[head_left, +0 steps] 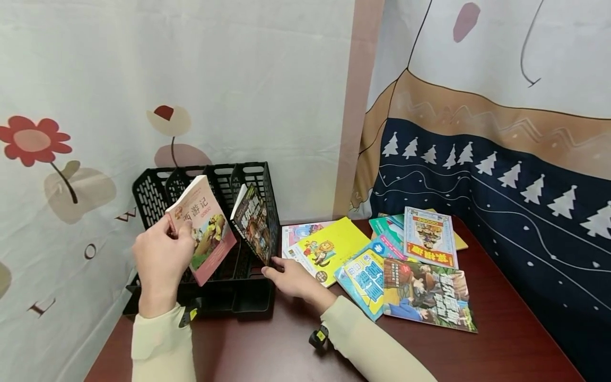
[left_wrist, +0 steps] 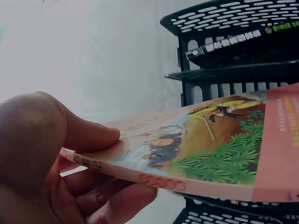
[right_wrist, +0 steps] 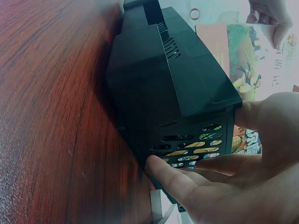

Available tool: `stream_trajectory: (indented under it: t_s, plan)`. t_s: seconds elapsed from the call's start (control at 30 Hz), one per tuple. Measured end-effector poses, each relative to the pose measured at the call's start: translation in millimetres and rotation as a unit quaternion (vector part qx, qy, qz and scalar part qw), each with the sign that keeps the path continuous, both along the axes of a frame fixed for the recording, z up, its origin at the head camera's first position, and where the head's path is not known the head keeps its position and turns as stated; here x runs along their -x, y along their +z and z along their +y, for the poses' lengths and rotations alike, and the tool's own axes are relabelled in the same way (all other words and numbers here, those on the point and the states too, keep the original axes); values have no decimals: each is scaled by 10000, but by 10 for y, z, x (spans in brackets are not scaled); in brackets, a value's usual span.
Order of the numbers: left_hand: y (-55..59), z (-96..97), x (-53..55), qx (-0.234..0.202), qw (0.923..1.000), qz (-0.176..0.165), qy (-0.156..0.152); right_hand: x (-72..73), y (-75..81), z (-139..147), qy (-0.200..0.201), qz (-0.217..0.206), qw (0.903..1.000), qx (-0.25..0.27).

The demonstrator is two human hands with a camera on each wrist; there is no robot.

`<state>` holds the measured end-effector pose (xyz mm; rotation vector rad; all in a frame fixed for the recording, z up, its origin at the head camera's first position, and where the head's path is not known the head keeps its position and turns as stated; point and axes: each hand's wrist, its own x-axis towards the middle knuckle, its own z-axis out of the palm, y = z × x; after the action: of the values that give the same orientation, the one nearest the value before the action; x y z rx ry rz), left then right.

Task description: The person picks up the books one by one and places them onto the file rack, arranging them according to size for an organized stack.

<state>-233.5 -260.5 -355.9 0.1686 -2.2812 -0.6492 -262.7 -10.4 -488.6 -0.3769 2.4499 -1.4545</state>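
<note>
My left hand (head_left: pixel 162 257) pinches a pink paperback book (head_left: pixel 213 253) by its upper corner, thumb on the cover and fingers beneath. The book is tilted in front of a black file rack (head_left: pixel 205 300) with several upright compartments, overlapping its left and middle slots in the head view. A dark-covered book (head_left: pixel 255 220) leans upright in the rack's rightmost compartment. With my right hand (head_left: pixel 295 278) I grip the rack's right side wall near its front; in the right wrist view the fingers (right_wrist: pixel 175 179) lie against the slotted outer face and the thumb hooks over the edge.
Right of the rack, several books lie loosely overlapped on the dark red table (head_left: pixel 296 339): a yellow book (head_left: pixel 341 241), a blue one (head_left: pixel 365 281), a comic-style one (head_left: pixel 429 297) and a blue-bordered one (head_left: pixel 429 236). Printed curtains (head_left: pixel 267 95) hang behind the table.
</note>
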Motion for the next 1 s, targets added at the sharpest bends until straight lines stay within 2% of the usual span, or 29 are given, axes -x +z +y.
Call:
stream_trajectory:
  t_s: [0.2,0.43,0.53,0.77,1.0]
  plan:
    - [-9,82,22,152,9997,75,-154,2,-9,-4,8,0,10000,-11]
    - [28,153,-20,166,9993,191,-264,8,-24,-10,30,94,9999,-41]
    - [12,168,15,211,9991,240,-278,21,-21,-8,15,116,9999,-63]
    - [-126,149,146,205,9994,186,-198,20,-23,-9,-8,104,9999,-35]
    - [-285,162,290,336,9988,-16,-366,8,-10,-7,-17,82,10000,-24]
